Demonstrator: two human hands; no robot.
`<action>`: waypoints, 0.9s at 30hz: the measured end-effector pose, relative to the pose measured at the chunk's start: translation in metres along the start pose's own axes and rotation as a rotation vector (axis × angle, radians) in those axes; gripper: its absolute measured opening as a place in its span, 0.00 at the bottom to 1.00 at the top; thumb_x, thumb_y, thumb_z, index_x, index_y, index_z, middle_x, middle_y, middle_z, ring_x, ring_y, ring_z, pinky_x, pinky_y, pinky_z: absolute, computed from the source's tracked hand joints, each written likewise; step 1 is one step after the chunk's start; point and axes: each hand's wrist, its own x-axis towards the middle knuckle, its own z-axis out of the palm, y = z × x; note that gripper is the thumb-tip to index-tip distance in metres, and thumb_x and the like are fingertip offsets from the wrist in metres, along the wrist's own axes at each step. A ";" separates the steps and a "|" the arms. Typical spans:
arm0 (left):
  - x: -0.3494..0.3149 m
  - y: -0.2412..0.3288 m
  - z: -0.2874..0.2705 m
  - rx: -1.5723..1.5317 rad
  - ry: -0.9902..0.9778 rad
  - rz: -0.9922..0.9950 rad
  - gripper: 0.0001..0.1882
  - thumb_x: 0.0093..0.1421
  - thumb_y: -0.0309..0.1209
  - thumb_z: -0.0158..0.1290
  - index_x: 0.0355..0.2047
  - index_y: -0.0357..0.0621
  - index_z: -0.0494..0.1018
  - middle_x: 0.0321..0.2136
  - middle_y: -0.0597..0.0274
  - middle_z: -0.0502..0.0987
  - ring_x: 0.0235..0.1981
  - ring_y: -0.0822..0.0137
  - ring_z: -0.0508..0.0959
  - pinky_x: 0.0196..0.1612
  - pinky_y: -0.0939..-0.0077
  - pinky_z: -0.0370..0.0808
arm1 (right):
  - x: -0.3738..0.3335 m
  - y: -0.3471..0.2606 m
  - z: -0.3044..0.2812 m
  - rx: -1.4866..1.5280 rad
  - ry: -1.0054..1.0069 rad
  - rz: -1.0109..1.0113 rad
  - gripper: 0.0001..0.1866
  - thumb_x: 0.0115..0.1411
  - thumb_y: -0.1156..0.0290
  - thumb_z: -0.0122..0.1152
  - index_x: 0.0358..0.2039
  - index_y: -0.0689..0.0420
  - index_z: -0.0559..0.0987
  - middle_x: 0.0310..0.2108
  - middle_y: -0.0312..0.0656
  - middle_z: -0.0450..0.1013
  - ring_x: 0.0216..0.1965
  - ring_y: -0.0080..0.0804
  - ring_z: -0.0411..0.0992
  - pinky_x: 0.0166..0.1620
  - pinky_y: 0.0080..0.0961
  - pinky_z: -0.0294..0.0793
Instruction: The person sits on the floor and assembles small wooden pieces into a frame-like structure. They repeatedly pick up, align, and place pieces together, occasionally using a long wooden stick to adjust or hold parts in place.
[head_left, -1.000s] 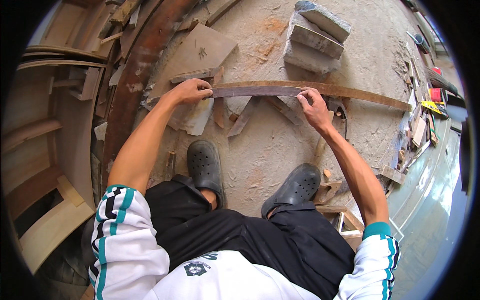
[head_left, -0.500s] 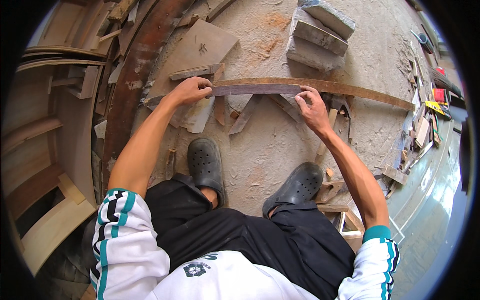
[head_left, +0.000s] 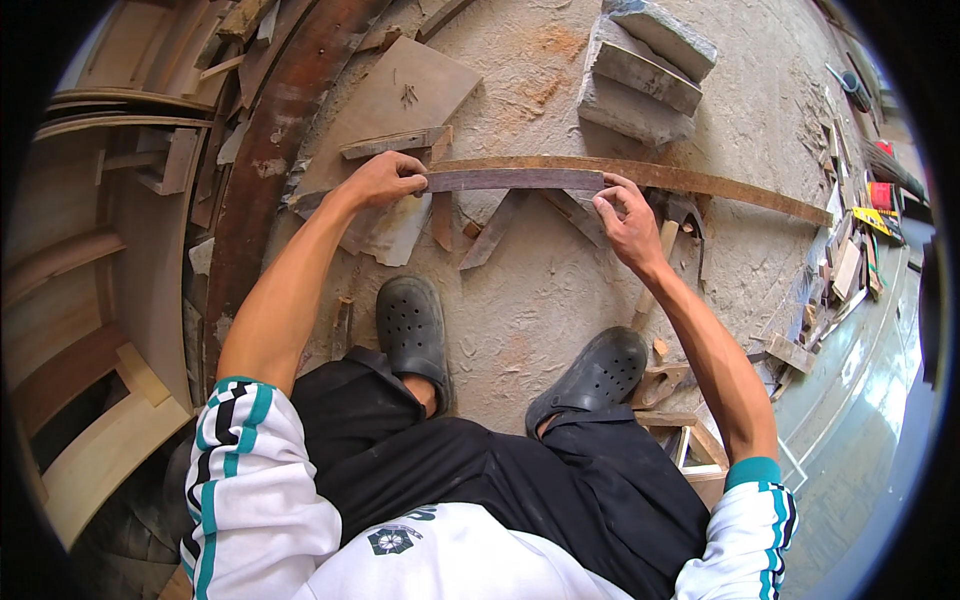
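A short greyish-purple wooden strip spans the gap between my hands, one end at each. My left hand pinches its left end between thumb and fingers. At the other end, my right hand grips the tip with bent fingers. Along the strip's far edge runs a longer, curved brown wooden strip, which reaches well past my right hand. Beneath both lie short wood offcuts, set at angles on the floor. A hammer lies just right of my right hand, its head partly in view.
Concrete blocks are stacked at the far side. A flat board with nails on it lies at the far left, beside a rusty beam. Wooden frames stand on the left. Scrap wood is heaped at the right.
Almost nothing differs. Both hands hold the same grip on the strip, and the view has shifted very slightly.
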 end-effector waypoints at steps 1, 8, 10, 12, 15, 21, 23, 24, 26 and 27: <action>0.000 0.000 0.000 -0.007 -0.007 -0.004 0.15 0.59 0.37 0.55 0.36 0.38 0.82 0.28 0.63 0.83 0.31 0.71 0.78 0.37 0.72 0.73 | 0.000 0.000 0.000 0.007 -0.001 0.001 0.10 0.65 0.70 0.62 0.39 0.65 0.80 0.59 0.51 0.70 0.54 0.42 0.76 0.48 0.33 0.84; -0.003 0.002 -0.001 -0.013 -0.009 0.026 0.13 0.63 0.34 0.54 0.36 0.35 0.80 0.27 0.67 0.80 0.30 0.75 0.73 0.36 0.76 0.70 | 0.002 0.002 0.000 -0.013 -0.004 0.007 0.09 0.64 0.70 0.62 0.38 0.64 0.81 0.59 0.50 0.70 0.54 0.41 0.76 0.48 0.33 0.84; -0.005 0.004 -0.001 -0.001 -0.004 0.019 0.13 0.63 0.34 0.54 0.37 0.35 0.80 0.27 0.67 0.80 0.30 0.75 0.74 0.36 0.75 0.70 | 0.001 0.001 0.000 -0.019 -0.004 0.009 0.09 0.64 0.70 0.62 0.38 0.64 0.81 0.59 0.50 0.70 0.54 0.41 0.75 0.48 0.33 0.84; -0.004 0.006 -0.003 0.012 -0.012 -0.013 0.15 0.61 0.37 0.55 0.37 0.37 0.82 0.28 0.63 0.82 0.30 0.72 0.76 0.37 0.73 0.72 | 0.002 0.001 0.000 -0.019 -0.003 0.009 0.09 0.64 0.70 0.62 0.38 0.63 0.81 0.58 0.50 0.71 0.54 0.41 0.75 0.48 0.33 0.83; -0.004 0.006 -0.002 0.003 0.003 -0.018 0.16 0.60 0.38 0.56 0.37 0.37 0.82 0.28 0.62 0.83 0.30 0.70 0.77 0.38 0.71 0.73 | 0.001 0.000 0.000 -0.055 -0.001 -0.006 0.09 0.64 0.70 0.62 0.38 0.63 0.81 0.58 0.50 0.71 0.54 0.41 0.75 0.49 0.33 0.83; -0.003 0.005 -0.003 -0.007 0.001 -0.018 0.16 0.60 0.38 0.56 0.38 0.37 0.82 0.29 0.60 0.83 0.31 0.70 0.78 0.38 0.71 0.74 | 0.002 -0.001 -0.003 -0.067 -0.007 -0.008 0.09 0.64 0.69 0.62 0.38 0.63 0.82 0.58 0.50 0.71 0.53 0.41 0.76 0.49 0.33 0.83; -0.002 0.002 -0.002 -0.020 0.001 -0.016 0.17 0.60 0.38 0.56 0.38 0.37 0.82 0.29 0.60 0.83 0.31 0.70 0.78 0.39 0.71 0.74 | 0.002 -0.003 -0.003 -0.061 -0.008 -0.006 0.09 0.64 0.69 0.62 0.38 0.63 0.81 0.58 0.50 0.71 0.53 0.41 0.76 0.49 0.33 0.83; -0.001 0.001 -0.002 -0.028 0.002 -0.016 0.17 0.60 0.38 0.56 0.38 0.37 0.82 0.29 0.60 0.83 0.31 0.70 0.78 0.39 0.71 0.74 | 0.001 -0.003 -0.003 -0.063 -0.007 -0.006 0.10 0.64 0.69 0.62 0.38 0.64 0.81 0.58 0.50 0.71 0.53 0.41 0.77 0.49 0.33 0.83; -0.001 -0.001 -0.002 -0.029 0.001 -0.014 0.17 0.59 0.38 0.56 0.39 0.37 0.82 0.30 0.59 0.83 0.31 0.69 0.78 0.39 0.71 0.74 | 0.001 -0.004 -0.002 -0.061 -0.006 -0.007 0.10 0.64 0.69 0.62 0.38 0.64 0.81 0.58 0.50 0.71 0.52 0.41 0.77 0.49 0.32 0.83; 0.000 -0.001 -0.002 -0.023 -0.001 -0.012 0.17 0.59 0.38 0.56 0.39 0.37 0.82 0.30 0.59 0.83 0.31 0.69 0.78 0.39 0.71 0.74 | 0.001 -0.004 -0.002 -0.058 -0.005 -0.008 0.10 0.64 0.69 0.62 0.38 0.64 0.81 0.59 0.50 0.71 0.52 0.41 0.77 0.49 0.32 0.83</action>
